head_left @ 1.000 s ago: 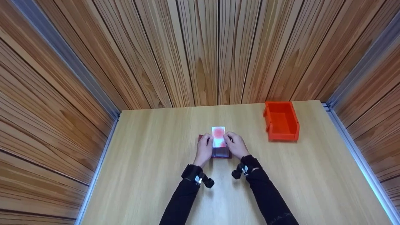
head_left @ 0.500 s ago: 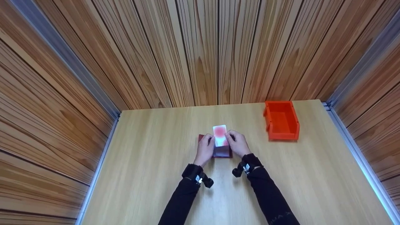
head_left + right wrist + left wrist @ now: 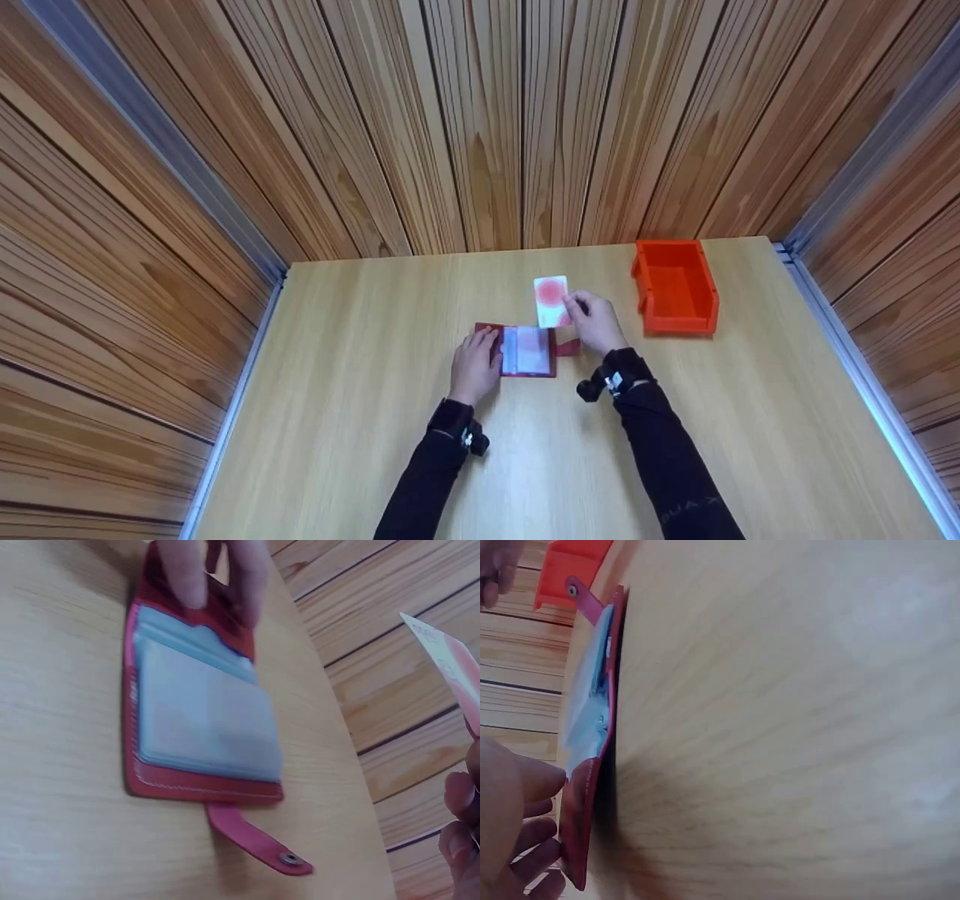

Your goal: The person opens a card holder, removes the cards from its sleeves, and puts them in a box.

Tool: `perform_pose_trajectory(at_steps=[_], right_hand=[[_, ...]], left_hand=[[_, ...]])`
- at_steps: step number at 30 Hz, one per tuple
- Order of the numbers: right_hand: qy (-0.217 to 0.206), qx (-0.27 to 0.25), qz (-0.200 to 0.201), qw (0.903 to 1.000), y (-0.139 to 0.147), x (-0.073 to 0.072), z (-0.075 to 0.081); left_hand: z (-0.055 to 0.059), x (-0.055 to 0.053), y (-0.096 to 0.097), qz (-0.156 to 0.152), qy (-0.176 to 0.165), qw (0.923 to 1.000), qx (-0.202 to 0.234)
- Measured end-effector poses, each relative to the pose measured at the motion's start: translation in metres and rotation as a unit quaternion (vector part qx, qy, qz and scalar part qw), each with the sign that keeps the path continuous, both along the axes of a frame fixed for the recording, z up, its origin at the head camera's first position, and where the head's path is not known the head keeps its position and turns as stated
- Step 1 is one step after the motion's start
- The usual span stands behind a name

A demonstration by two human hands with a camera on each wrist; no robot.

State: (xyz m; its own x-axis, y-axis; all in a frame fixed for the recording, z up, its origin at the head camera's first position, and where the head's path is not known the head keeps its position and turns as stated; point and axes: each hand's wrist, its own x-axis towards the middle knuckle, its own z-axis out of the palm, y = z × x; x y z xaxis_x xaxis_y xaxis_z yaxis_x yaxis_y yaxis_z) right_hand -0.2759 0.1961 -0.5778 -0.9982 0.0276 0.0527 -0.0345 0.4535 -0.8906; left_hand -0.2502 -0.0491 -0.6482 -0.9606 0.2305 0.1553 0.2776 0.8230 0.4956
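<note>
A red card holder (image 3: 553, 367) lies spread open on the table, its clear plastic sleeves (image 3: 206, 709) facing up. My left hand (image 3: 475, 369) rests on its left cover, fingers laid over the red flap (image 3: 577, 821). Up and to the right of the holder, my right hand (image 3: 598, 321) pinches a white card (image 3: 551, 301) with a red round print by its lower right edge. The card is raised off the sleeves and also shows at the edge of the right wrist view. A strap with a metal snap (image 3: 292, 859) sticks out from the holder's right side.
An orange-red plastic bin (image 3: 679, 289) stands at the back right of the wooden table (image 3: 360, 420), right of my right hand. Wood-plank walls (image 3: 495, 127) rise behind and on both sides, with metal rails along the table's side edges.
My right hand has drawn the card up and to the right, away from the holder. My left hand has shifted left, from beside the card onto the left cover. The sleeves and strap are now uncovered.
</note>
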Motion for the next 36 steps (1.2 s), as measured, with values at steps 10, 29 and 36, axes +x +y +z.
perform_pose_trajectory(at_steps=[10,29,36], right_hand=[[-0.022,-0.001,-0.044,0.9988,0.043,-0.008,0.024],[-0.035,-0.017,-0.286,0.9575,0.136,-0.001,0.039],[-0.106,-0.015,-0.315,0.9431,0.154,0.008,0.027]], left_hand=[[-0.006,0.004,-0.006,0.003,0.008,0.9998,-0.018],[-0.007,0.004,-0.006,-0.001,0.030,0.9995,-0.006],[-0.010,0.006,-0.004,-0.005,0.027,0.9994,-0.020]])
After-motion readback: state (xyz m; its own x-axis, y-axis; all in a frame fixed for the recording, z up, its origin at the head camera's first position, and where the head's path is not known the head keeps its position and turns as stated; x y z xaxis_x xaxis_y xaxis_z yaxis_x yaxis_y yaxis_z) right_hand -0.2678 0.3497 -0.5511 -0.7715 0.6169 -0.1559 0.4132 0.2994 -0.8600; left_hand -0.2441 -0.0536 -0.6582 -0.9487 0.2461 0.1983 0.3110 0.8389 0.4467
